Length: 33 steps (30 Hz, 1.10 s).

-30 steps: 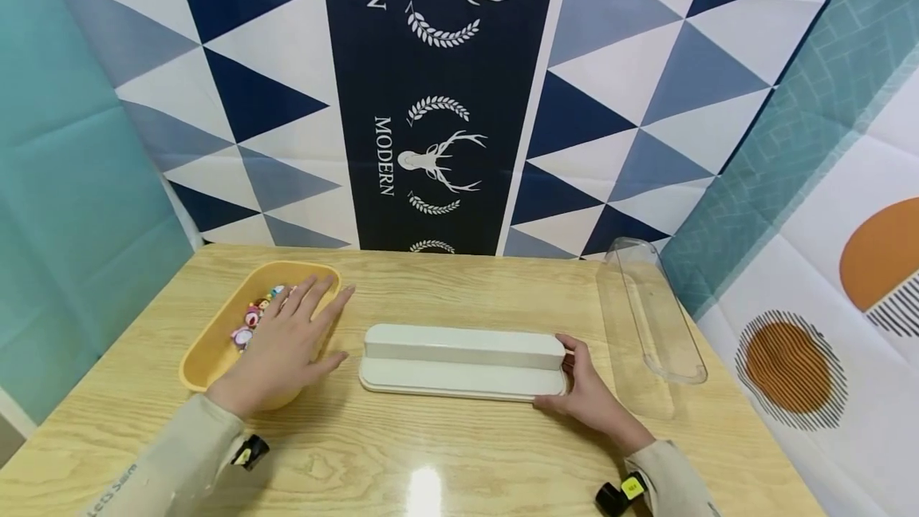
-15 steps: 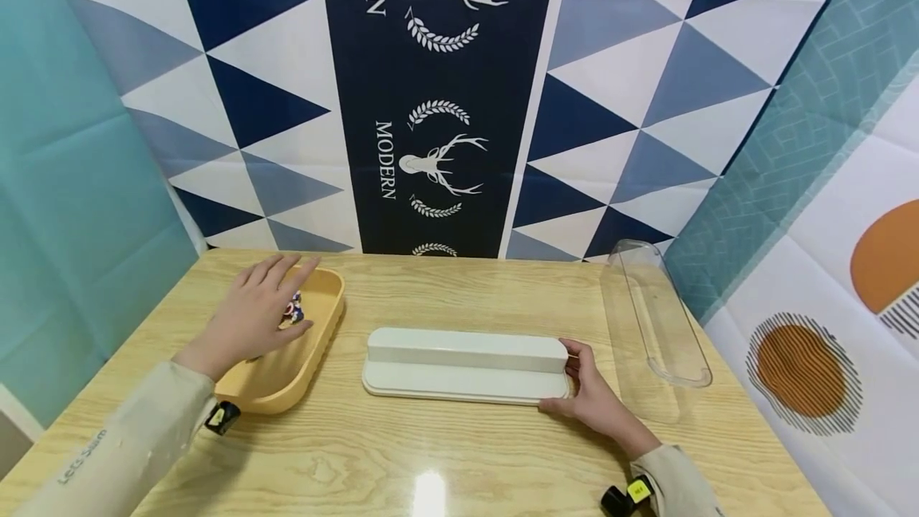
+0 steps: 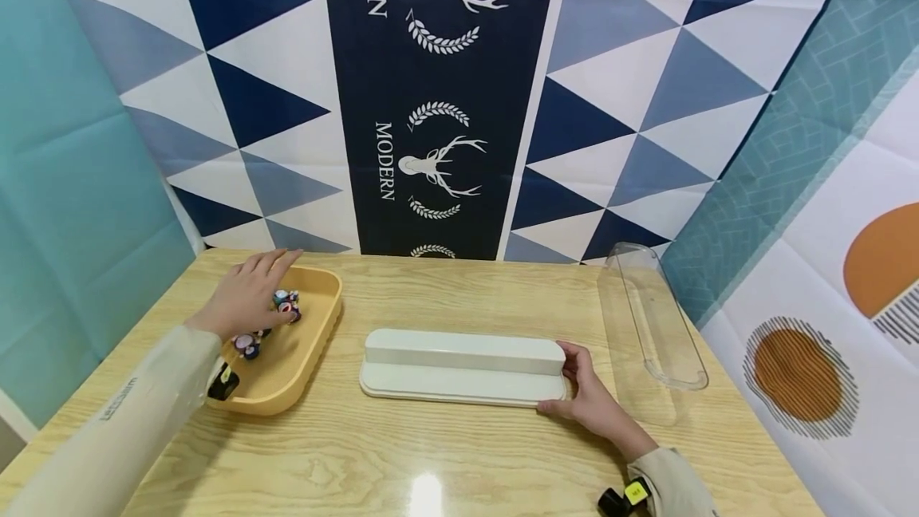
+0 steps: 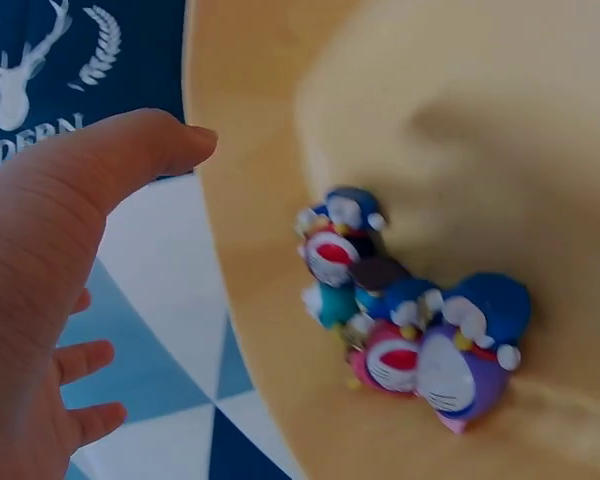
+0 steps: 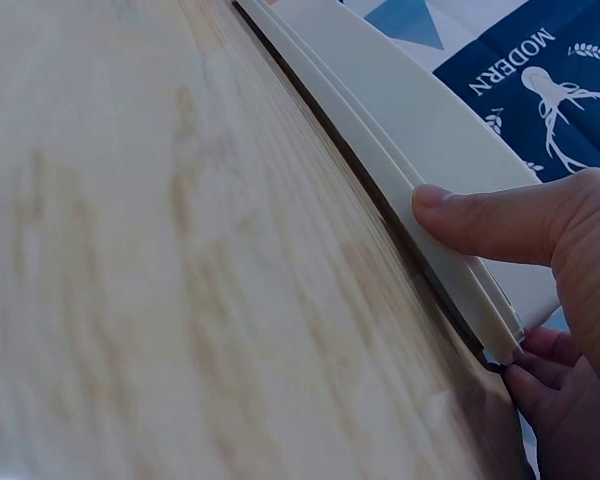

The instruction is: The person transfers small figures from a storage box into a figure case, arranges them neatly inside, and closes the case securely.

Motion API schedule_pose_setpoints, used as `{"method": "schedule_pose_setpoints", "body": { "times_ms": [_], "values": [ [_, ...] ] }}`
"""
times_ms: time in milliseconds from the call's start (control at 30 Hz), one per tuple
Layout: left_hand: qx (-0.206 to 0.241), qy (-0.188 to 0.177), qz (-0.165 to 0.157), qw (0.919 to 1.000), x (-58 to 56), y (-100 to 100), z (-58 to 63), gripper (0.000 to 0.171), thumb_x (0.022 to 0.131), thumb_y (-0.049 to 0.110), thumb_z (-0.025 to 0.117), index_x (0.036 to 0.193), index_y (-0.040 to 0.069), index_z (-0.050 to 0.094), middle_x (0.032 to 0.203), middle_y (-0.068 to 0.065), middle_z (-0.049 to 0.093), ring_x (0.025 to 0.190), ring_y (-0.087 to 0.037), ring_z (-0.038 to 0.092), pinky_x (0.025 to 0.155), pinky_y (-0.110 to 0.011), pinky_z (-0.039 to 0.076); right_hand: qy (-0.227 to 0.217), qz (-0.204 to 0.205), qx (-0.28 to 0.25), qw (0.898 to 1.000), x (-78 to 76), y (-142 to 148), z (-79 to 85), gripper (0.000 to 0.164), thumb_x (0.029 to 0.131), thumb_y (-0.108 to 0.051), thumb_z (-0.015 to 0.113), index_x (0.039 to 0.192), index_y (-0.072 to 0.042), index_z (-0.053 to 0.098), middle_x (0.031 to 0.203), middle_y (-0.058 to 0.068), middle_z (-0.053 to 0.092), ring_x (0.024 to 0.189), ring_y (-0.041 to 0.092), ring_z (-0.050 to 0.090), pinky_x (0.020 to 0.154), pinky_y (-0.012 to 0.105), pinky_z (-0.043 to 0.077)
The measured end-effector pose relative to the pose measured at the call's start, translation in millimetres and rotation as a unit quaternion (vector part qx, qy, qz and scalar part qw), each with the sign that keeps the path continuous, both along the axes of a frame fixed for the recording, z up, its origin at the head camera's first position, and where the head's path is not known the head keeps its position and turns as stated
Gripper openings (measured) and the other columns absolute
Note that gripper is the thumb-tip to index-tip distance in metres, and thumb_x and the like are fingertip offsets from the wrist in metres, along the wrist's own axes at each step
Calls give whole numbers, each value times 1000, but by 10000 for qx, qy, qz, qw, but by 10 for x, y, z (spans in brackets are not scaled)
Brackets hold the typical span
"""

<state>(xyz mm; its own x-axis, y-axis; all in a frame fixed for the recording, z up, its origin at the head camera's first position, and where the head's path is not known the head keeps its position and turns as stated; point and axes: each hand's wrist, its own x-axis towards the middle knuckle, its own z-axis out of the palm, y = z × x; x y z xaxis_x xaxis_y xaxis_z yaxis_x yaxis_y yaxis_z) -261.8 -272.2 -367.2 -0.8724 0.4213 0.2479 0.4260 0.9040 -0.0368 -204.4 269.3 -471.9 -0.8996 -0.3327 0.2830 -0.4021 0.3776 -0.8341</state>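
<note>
My left hand (image 3: pixel 244 297) hovers over a yellow plastic bin (image 3: pixel 305 369), its fingers extended and holding nothing. Several small cartoon figurines (image 4: pixel 420 330), with blue, pink and purple parts, lie grouped on the bin's floor, partly covered by the hand in the head view. At the middle of the table is a long white two-step display stand (image 3: pixel 463 379). Its right end is gripped by my right hand (image 3: pixel 592 397): the thumb presses the front edge, while the other fingers curl round the end, as the right wrist view also shows.
A clear plastic cover (image 3: pixel 668 325) lies near the table's right edge. The wooden table (image 3: pixel 337 461) is bordered by a patterned cloth backdrop (image 3: pixel 431 62) behind, with more cloth at both sides.
My left hand has moved leftward across the bin, and more of the bin's right side now shows. Beneath it the figurines seem shifted. The right hand stays on the stand's end.
</note>
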Motion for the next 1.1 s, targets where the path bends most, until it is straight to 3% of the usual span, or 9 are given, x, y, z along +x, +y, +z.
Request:
{"method": "schedule_pose_setpoints", "body": {
  "times_ms": [200,467,600,767,1100],
  "values": [
    [15,-254,234,9994,-143,-68,-144,102,77,39,84,150,-2,26,143,-34,36,128,-53,38,98,-68,36,-42,13,30,10000,11,5,17,92,73,-4,88,142,5,26,133,23,43,117,9,43,99,13,35],
    [-441,42,330,9985,-235,-66,-426,75,79,45,77,124,-8,49,120,-30,50,115,-47,46,93,-62,41,-82,-37,3,10000,15,16,28,92,72,-3,88,141,5,27,132,22,43,116,9,43,100,13,34],
    [-582,-125,551,9967,-228,-50,-458,64,85,44,71,114,-9,52,115,-29,51,112,-45,46,93,-61,40,-61,16,39,10000,11,16,15,93,73,-5,88,142,5,26,132,22,44,117,9,43,101,14,35],
    [-611,-305,768,9947,-237,-76,-487,63,92,45,63,113,-14,54,114,-31,52,111,-45,45,92,-60,39,30,-12,45,10000,9,12,-6,93,72,-4,88,142,4,27,131,21,45,116,8,44,100,14,35],
    [-56,-427,781,9960,-261,-127,-590,55,94,42,61,110,-10,57,109,-28,52,105,-44,45,88,-60,35,28,8,75,10000,10,13,-5,93,73,-5,88,142,4,27,132,21,45,117,9,43,101,14,34]
  ]
}}
